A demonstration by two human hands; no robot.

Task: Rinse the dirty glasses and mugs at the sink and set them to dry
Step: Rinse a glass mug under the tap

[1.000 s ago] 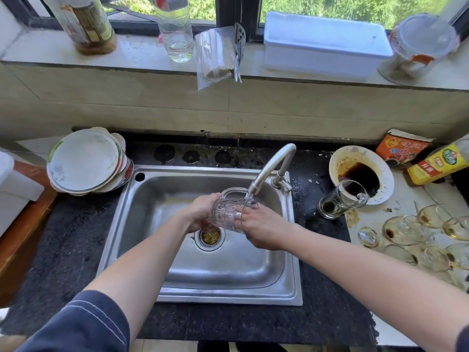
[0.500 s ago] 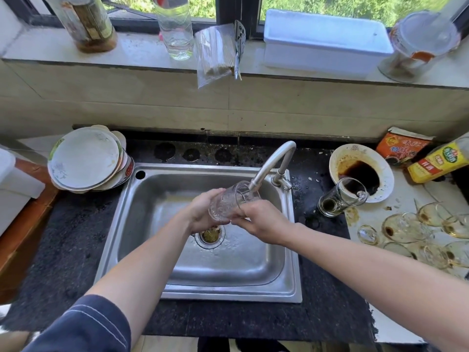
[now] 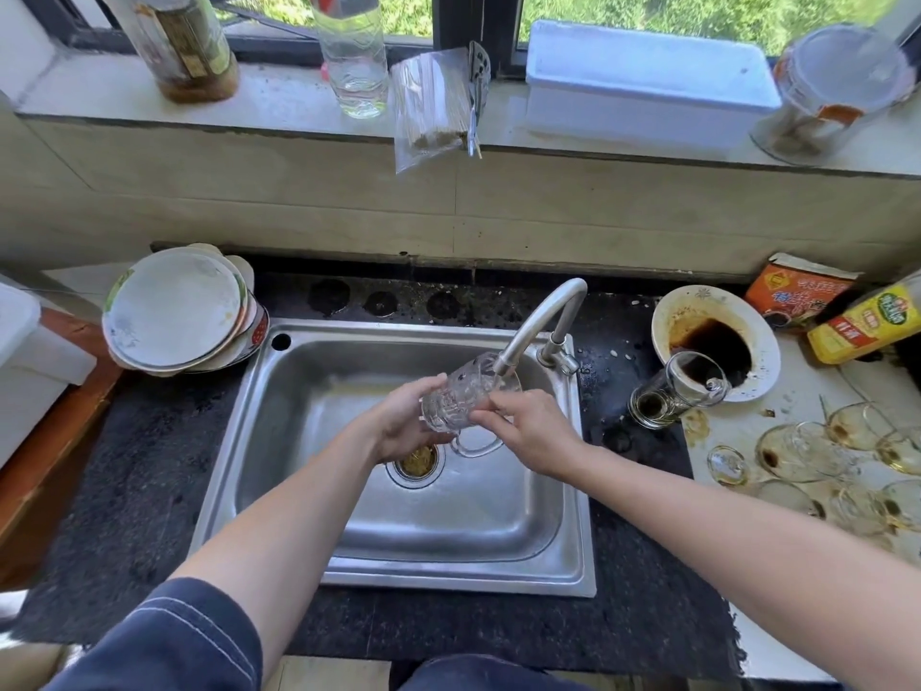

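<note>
Currently held: glass mug (image 3: 456,403), tilted under faucet (image 3: 536,322), over sink (image 3: 448,580).
Left hand (image 3: 398,426): curled round mug base.
Right hand (image 3: 528,431): fingers pinched on mug side.

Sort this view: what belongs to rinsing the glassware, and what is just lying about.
Job: glass mug held by left hand and right hand under the tap, sink, tipped mug, stained wine glasses.
Lying about: plate stack, sauce bowl, oil bottle, white box.

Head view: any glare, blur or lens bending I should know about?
Head view: window daylight glares on the box and sill; the wide lens bows the sill; the mug under the tap looks fairly sharp, glasses at right look softer.
</note>
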